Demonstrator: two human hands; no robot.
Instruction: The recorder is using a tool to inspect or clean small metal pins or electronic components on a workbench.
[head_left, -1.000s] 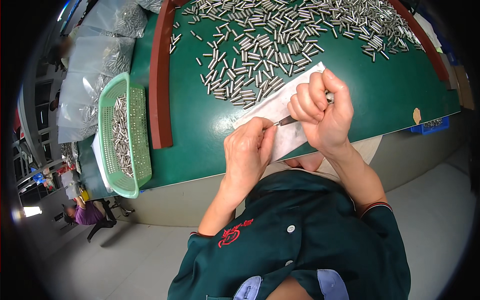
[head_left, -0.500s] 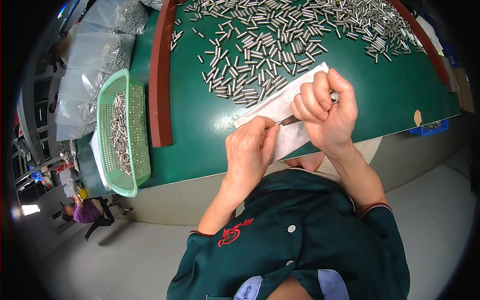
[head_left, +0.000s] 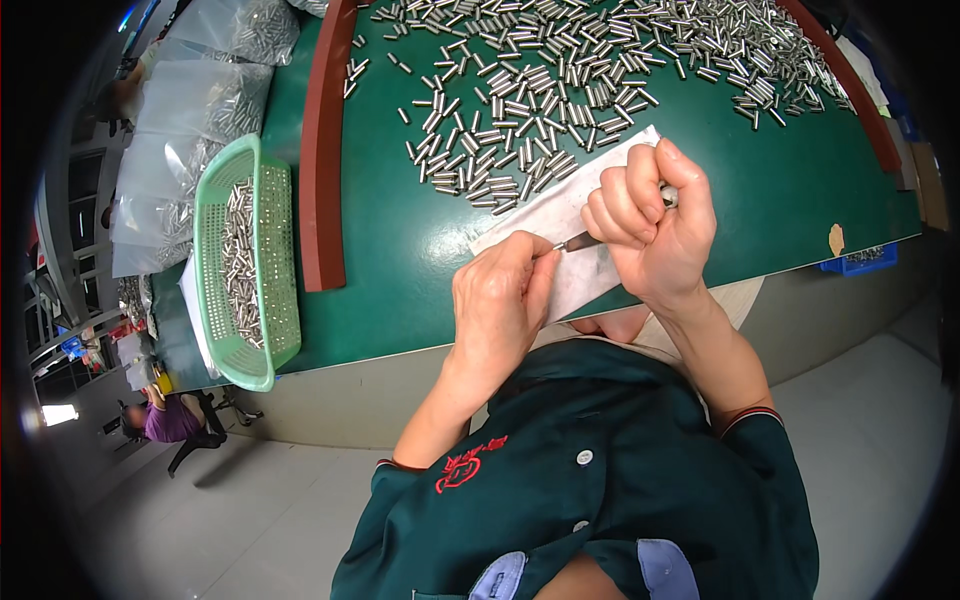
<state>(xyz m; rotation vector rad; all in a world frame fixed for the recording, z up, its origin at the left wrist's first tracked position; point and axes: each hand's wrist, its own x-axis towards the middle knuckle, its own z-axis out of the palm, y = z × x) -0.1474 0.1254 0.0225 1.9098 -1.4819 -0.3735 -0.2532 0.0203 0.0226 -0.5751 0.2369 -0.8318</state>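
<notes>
Mostly hidden — metal tool (head_left: 582, 241) within right-hand fingers (head_left: 641, 183).

Seen through my head camera: the left hand (head_left: 495, 300) pinches a small metal piece (head_left: 561, 247); the right hand (head_left: 652, 225), fingers curled, grips a slim metal tool (head_left: 582, 241). Beneath the fingers, a white cloth (head_left: 582, 280); beyond them, loose cylindrical pins (head_left: 598, 95); far left of them, a green mesh basket (head_left: 257, 378).

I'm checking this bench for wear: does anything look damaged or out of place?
An irregular tan patch at the near edge of the green tabletop, right of the right hand. It interrupts the green surface, perhaps a chip or a stuck scrap.
</notes>
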